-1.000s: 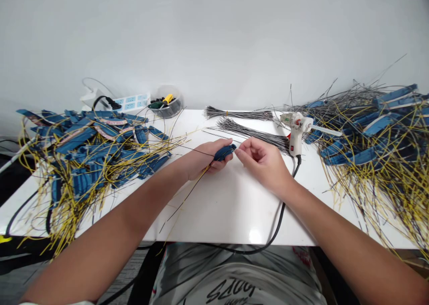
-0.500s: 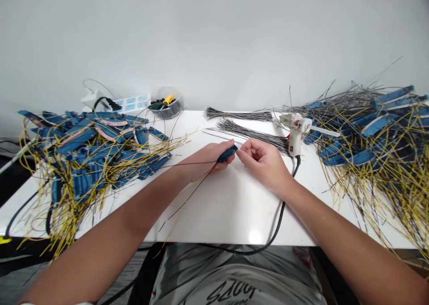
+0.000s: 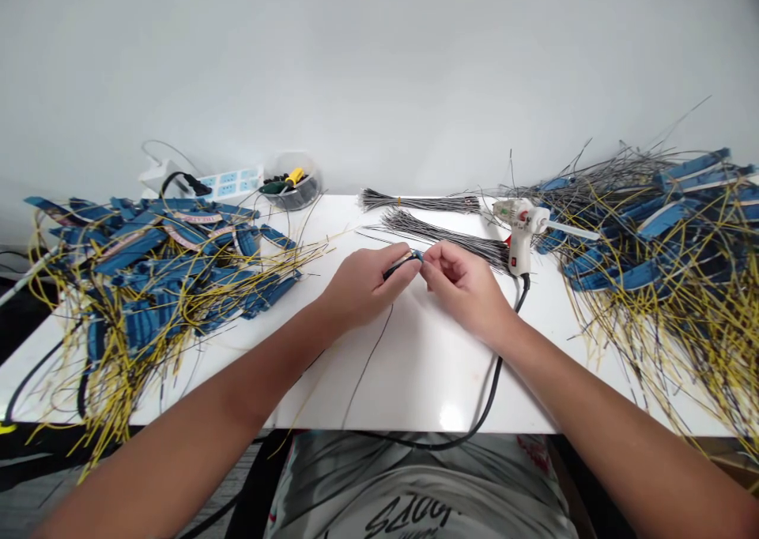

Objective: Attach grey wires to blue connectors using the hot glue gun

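Over the middle of the white table (image 3: 409, 373), my left hand (image 3: 359, 286) is closed around a small blue strip (image 3: 416, 255) with thin wires; its fingers hide most of it. One dark wire (image 3: 368, 359) hangs from beneath that hand toward the table's front edge. My right hand (image 3: 468, 290) has thumb and forefinger pinched together at the strip's right end. Whatever sits between those fingertips is too small to make out. A white hot glue gun (image 3: 522, 239) stands just right of my right hand, a glue stick poking from its back.
Blue strips with yellow and black wires are heaped on the left (image 3: 142, 310) and right (image 3: 670, 223). Two bundles of grey wires (image 3: 421, 201) lie behind my hands. At the back left are a power strip (image 3: 231, 183) and a clear tub (image 3: 290, 195). A black cord (image 3: 495, 381) crosses the front edge.
My left hand has turned over, so its back and thumb now cover most of the blue strip and its wires swing under. My right fingertips have come up against the strip's end.
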Motion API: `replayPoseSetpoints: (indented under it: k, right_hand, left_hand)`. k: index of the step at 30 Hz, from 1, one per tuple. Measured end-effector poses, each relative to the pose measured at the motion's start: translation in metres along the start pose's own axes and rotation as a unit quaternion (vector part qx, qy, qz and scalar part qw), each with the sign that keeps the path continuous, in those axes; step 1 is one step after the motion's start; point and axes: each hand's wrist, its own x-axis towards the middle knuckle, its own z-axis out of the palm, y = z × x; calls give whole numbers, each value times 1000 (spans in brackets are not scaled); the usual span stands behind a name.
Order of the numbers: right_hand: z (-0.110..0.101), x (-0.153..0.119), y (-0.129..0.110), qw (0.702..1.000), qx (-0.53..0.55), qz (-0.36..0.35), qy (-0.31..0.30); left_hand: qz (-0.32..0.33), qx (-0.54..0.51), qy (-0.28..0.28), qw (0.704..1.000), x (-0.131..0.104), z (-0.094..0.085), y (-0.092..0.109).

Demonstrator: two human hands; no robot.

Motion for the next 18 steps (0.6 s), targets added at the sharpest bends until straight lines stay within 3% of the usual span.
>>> replayPoseSetpoints:
  k: [7,18]
  right_hand:
    - [0,-3,-5,1000,2,-25,-7]
    - [2,-5,-8,999,10,-49,-9]
  left_hand:
    - [52,103,38,993,-4,-3,2]
    - [87,134,50,986,-5,-8,5]
